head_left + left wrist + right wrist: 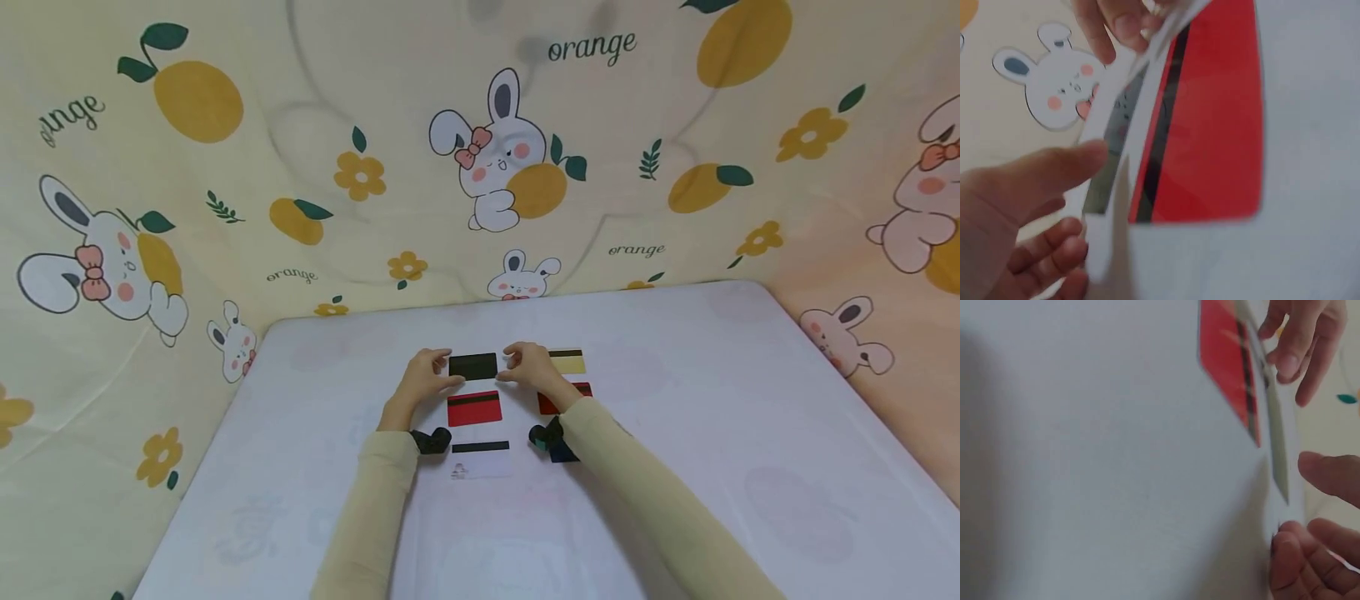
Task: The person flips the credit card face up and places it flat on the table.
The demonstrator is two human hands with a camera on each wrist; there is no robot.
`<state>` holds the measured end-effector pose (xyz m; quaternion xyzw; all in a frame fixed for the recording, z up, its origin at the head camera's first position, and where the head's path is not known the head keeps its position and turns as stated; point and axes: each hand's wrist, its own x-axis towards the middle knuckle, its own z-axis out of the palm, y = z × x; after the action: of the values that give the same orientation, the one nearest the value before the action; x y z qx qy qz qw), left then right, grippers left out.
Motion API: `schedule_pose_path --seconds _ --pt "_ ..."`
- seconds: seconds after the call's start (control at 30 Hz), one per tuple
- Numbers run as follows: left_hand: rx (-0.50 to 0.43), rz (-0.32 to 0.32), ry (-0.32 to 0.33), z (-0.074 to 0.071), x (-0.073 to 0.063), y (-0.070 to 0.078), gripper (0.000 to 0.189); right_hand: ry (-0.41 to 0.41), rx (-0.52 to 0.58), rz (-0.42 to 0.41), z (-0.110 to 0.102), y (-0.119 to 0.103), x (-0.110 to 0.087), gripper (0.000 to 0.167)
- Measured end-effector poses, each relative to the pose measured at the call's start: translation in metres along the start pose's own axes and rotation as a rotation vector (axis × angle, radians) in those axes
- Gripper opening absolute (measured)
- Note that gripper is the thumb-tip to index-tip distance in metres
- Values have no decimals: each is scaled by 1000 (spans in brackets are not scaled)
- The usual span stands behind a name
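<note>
A black card (473, 367) lies flat on the white table between the two hands. At its left edge is the left hand (422, 380), thumb by the lower corner and fingers loosely bent. The right hand (529, 365) hovers at the opposite edge, its thumb and fingers spread apart. In the left wrist view, the thumb of the left hand (1016, 206) overlaps the dark card (1102, 187). From the right wrist, the card (1279, 447) shows as a thin sliver beside the right hand (1319, 550). Just below it lies a red card (475, 409) with a dark stripe.
A white card (482, 463) with a black stripe lies nearer the front. To the right are a gold card (568, 363), another red card (549, 404) and a dark blue card (562, 452), partly covered by the right arm. Behind the table (675, 350) hangs a bunny-and-orange patterned cloth (375, 250).
</note>
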<state>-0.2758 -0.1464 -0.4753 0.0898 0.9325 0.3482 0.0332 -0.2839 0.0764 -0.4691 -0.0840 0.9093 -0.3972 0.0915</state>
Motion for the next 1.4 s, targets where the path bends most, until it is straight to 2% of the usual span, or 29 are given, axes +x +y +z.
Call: schedule_pose_path --seconds 0.17,0.3,0.5,0.8,1.07,1.4 --pt "-5 -21 -76 -3 6 -8 62 -51 1 23 2 1 9 53" --pt "-3 -32 -106 -5 10 -9 61 -79 -10 33 2 0 13 54" --pt "-18 -85 -130 -7 13 -10 60 -109 0 43 2 0 17 56" --pt "7 -92 -132 -9 16 -10 57 -131 -21 69 0 -4 18 58" --pt "5 -99 -109 -9 15 -5 55 -111 -106 66 2 -5 23 53" --pt "49 -100 -145 -9 13 -4 59 -180 -77 147 1 -10 27 50"
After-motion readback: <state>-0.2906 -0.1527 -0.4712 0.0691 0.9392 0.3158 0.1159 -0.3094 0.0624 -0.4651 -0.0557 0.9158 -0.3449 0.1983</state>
